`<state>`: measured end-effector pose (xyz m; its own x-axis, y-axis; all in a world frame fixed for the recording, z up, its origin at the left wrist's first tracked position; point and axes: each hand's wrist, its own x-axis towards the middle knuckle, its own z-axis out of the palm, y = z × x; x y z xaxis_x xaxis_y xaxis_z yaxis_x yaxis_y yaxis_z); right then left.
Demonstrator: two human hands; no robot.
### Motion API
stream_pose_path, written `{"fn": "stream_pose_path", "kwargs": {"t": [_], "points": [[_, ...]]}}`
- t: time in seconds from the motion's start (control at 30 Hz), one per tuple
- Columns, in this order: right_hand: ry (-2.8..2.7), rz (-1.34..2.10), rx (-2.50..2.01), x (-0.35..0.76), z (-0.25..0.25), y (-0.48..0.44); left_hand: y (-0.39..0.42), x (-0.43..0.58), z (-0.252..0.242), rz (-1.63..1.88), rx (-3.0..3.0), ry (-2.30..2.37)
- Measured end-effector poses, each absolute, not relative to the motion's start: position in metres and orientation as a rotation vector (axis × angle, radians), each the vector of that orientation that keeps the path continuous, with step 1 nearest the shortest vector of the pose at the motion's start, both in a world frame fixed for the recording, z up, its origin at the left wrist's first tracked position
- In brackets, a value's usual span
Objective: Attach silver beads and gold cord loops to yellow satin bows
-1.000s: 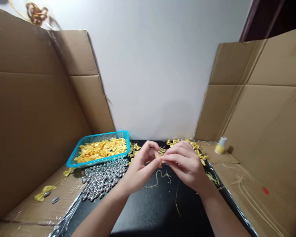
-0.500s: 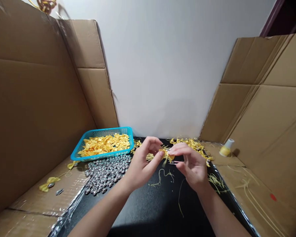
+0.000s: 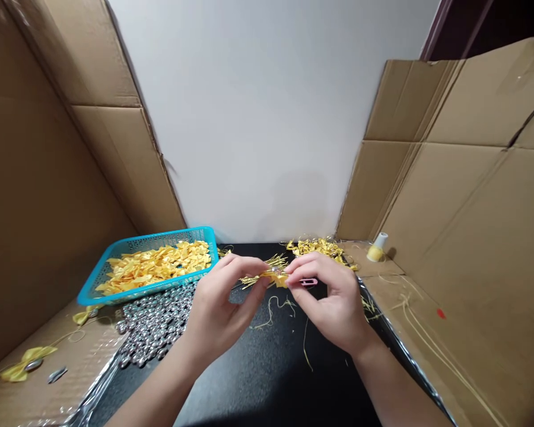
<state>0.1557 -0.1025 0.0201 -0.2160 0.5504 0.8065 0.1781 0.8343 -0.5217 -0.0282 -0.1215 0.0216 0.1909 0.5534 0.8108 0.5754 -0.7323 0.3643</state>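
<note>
Between my two hands, above the black tabletop (image 3: 244,379), is a small yellow ribbon bow (image 3: 277,279) with a shiny silvery bead at its middle. My left hand (image 3: 226,302) pinches the bow's left end between thumb and fingertips. On the opposite end, my right hand (image 3: 327,290) pinches with thumb and forefinger. Just behind the right fingertips lies a pink-handled tool (image 3: 310,282), mostly hidden. Gold twist ties (image 3: 273,262) lie in a bundle behind the bow, partly covered by my hands.
A blue basket (image 3: 83,295) of yellow bows stands at left, with many silver beads (image 3: 155,323) before it. Finished-looking bows (image 3: 318,248) are heaped at the back right. A thread spool (image 3: 376,248) stands on cardboard. Cardboard walls (image 3: 463,196) flank the table; loose threads (image 3: 273,311) lie about.
My view has turned to the right, so the surroundings sit further left. My right hand has closed from loosely spread fingers onto the bow's right end.
</note>
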Motion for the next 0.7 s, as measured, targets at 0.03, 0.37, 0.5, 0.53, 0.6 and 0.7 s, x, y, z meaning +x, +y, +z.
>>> {"fn": "stream_pose_path", "kwargs": {"t": [0.03,0.37,0.5,0.53,0.6,0.7], "points": [[-1.803,0.345,-0.583,0.156,0.021,-0.104,-0.122,-0.028,0.021,-1.632,-2.418,-1.164],[-1.882,0.286,-0.773,0.159,0.025,-0.103,-0.124,-0.023,0.017,-1.71,-2.485,-1.317],[-1.928,0.371,-0.789,0.161,0.025,-0.099,-0.121,-0.024,0.014,-1.716,-2.55,-1.337],[-1.948,0.396,-0.791,0.162,0.025,-0.098,-0.121,-0.025,0.014,-1.713,-2.56,-1.34],[-1.991,0.462,-0.787,0.164,0.026,-0.097,-0.119,-0.026,0.015,-1.696,-2.58,-1.343],[-2.051,0.654,-0.707,0.17,0.028,-0.091,-0.117,-0.027,0.018,-1.655,-2.625,-1.321]]}}
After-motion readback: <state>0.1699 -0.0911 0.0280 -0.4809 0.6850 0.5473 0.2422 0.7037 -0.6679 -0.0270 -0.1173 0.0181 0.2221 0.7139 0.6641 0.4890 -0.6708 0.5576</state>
